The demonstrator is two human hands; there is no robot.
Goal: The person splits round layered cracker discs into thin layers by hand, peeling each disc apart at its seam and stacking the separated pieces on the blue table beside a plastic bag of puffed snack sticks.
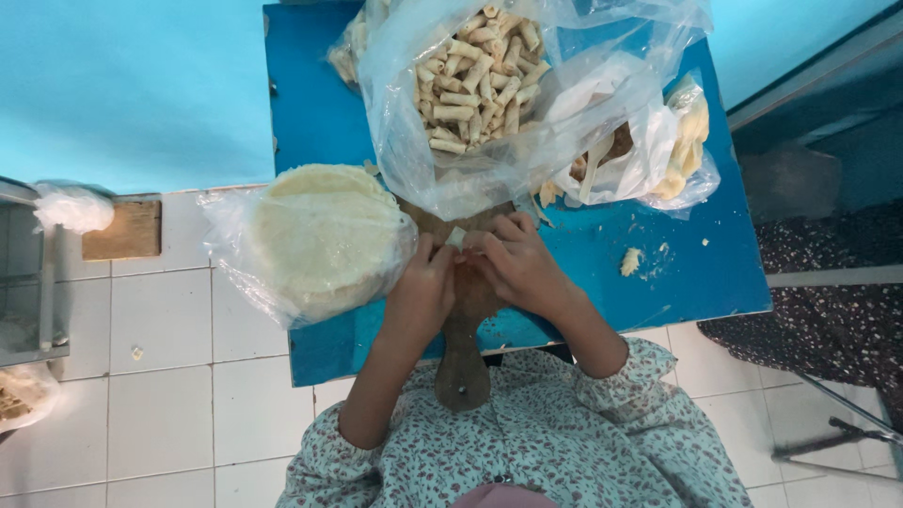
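Small pale wrapper piece (456, 238), frame centre, pinched between both hands over a wooden board (463, 362). Left of centre: a bagged stack of round wrappers (315, 240) on the blue counter (696, 273). Left hand (423, 287), grip pressed together on the piece; right hand (517, 263), likewise pinching it. Upper centre: clear bag of rolled spring rolls (480, 80); upper right, a smaller bag (658, 155).

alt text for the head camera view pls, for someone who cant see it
Seen from above, a person's left hand and right hand pinch a small pale roll over a wooden board on a blue table. Beyond them is a clear bag of finished rolls; to the left, a bagged stack of round wrappers overhangs the table edge.
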